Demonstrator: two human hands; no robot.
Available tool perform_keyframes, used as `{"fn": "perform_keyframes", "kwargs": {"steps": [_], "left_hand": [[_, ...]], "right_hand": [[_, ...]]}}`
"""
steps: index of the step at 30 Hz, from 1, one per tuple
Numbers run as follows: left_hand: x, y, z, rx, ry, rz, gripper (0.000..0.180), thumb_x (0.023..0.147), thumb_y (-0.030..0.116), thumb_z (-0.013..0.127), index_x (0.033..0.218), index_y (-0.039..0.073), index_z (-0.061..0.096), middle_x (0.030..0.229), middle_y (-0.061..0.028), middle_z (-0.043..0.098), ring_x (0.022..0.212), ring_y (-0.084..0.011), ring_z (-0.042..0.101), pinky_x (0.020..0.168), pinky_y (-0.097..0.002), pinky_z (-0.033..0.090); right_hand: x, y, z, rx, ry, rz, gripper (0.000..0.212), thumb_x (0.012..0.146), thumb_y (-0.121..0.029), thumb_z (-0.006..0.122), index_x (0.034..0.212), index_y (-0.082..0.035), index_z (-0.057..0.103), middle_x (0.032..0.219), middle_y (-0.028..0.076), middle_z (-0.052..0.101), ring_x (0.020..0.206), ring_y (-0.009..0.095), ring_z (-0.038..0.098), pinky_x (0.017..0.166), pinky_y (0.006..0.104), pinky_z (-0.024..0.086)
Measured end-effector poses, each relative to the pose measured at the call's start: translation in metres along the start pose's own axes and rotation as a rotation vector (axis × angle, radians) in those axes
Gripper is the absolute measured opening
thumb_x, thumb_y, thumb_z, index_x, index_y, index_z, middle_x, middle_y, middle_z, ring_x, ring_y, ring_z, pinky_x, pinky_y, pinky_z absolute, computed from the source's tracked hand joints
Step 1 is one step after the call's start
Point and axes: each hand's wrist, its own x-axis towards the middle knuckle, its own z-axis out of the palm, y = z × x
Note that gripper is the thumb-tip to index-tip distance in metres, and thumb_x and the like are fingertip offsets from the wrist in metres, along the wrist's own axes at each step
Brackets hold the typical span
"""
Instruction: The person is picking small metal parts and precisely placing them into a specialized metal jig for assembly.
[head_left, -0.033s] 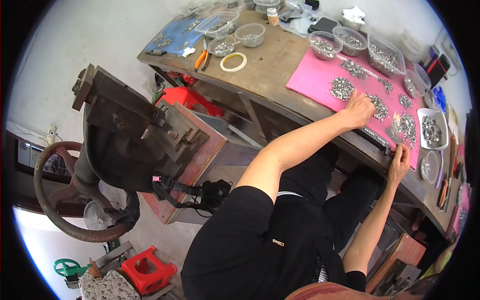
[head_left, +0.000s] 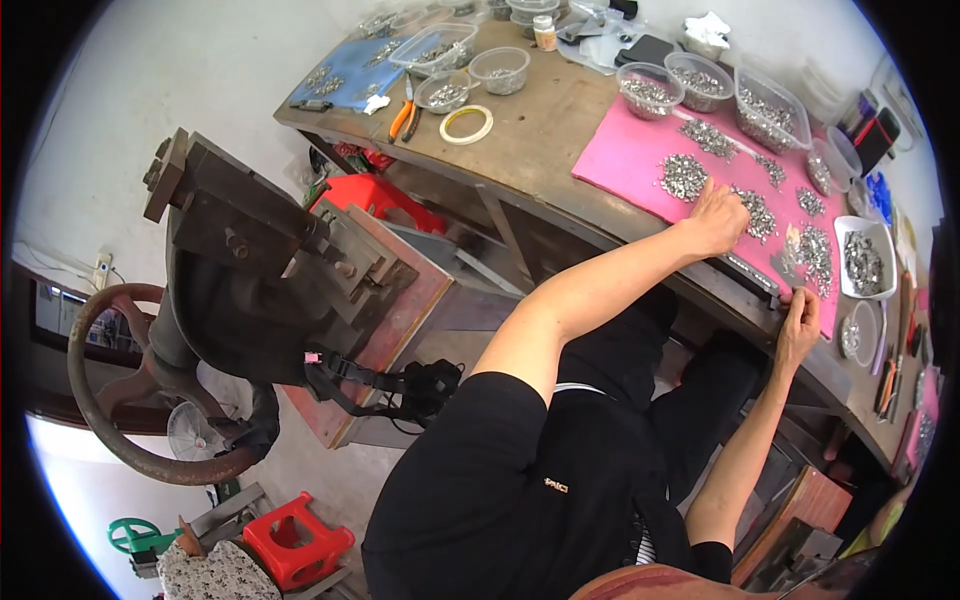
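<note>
My left hand (head_left: 718,222) rests over the front part of a pink mat (head_left: 625,150), fingers bent and closed. It lies between a heap of small silvery metal pieces (head_left: 684,177) and another heap (head_left: 755,213). Whatever its fingertips hold is hidden. At the mat's front edge, my right hand (head_left: 798,325) has thumb and fingers pressed together. Its fingertips are by the right end of a dark narrow metal strip (head_left: 748,275); what they pinch is too small to make out. Just beyond them is a larger heap of metal pieces (head_left: 815,258).
Plastic tubs of metal pieces (head_left: 770,110) line the mat's back; a white dish (head_left: 866,258) stands at its right. Pliers (head_left: 405,118) and a tape roll (head_left: 466,125) lie on the bench left. A heavy press with a handwheel (head_left: 115,300) stands left of me.
</note>
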Motion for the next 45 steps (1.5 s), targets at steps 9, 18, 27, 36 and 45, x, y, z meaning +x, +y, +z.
{"fn": "perform_keyframes", "kwargs": {"steps": [9, 18, 27, 36, 45], "left_hand": [[-0.002, -0.001, 0.001, -0.031, 0.012, -0.001, 0.005, 0.076, 0.016, 0.070, 0.074, 0.014, 0.074, 0.088, -0.0101, 0.069, 0.095, -0.0309, 0.061, 0.092, -0.0521, 0.035], [-0.002, -0.001, 0.000, -0.037, 0.022, -0.023, 0.005, 0.077, 0.016, 0.070, 0.075, 0.014, 0.074, 0.088, -0.0099, 0.069, 0.097, -0.0311, 0.060, 0.092, -0.0512, 0.035], [-0.001, 0.000, -0.002, -0.021, -0.008, -0.023, 0.006, 0.077, 0.021, 0.075, 0.076, 0.014, 0.075, 0.089, -0.0092, 0.069, 0.097, -0.0297, 0.060, 0.094, -0.0494, 0.034], [-0.007, 0.003, -0.011, -0.019, -0.028, -0.028, 0.007, 0.077, 0.019, 0.074, 0.079, 0.012, 0.075, 0.089, -0.0111, 0.069, 0.098, -0.0313, 0.061, 0.095, -0.0547, 0.034], [-0.002, 0.005, -0.039, -0.233, -0.033, -0.063, 0.017, 0.084, 0.018, 0.062, 0.080, 0.002, 0.068, 0.083, -0.0206, 0.069, 0.080, -0.0416, 0.066, 0.082, -0.0539, 0.046]], "right_hand": [[0.000, 0.004, -0.001, 0.018, -0.006, 0.014, 0.021, 0.104, -0.019, 0.056, 0.097, -0.002, 0.064, 0.081, 0.003, 0.065, 0.073, 0.009, 0.058, 0.070, 0.0247, 0.048], [-0.001, -0.004, 0.002, 0.051, 0.000, -0.009, 0.017, 0.103, -0.017, 0.060, 0.100, -0.002, 0.066, 0.081, 0.001, 0.064, 0.073, 0.007, 0.056, 0.069, 0.0228, 0.046], [-0.002, -0.009, 0.004, 0.062, 0.003, 0.011, 0.016, 0.101, -0.017, 0.065, 0.100, -0.002, 0.067, 0.079, -0.001, 0.063, 0.072, 0.005, 0.055, 0.068, 0.0205, 0.045], [-0.005, -0.012, 0.006, 0.028, -0.002, -0.018, 0.016, 0.101, -0.018, 0.065, 0.099, -0.002, 0.067, 0.078, -0.001, 0.063, 0.071, 0.005, 0.054, 0.067, 0.0203, 0.044], [-0.009, -0.039, 0.010, -0.154, 0.055, 0.007, 0.017, 0.098, -0.017, 0.065, 0.098, -0.001, 0.070, 0.076, 0.000, 0.065, 0.072, 0.006, 0.057, 0.066, 0.0240, 0.046]]}}
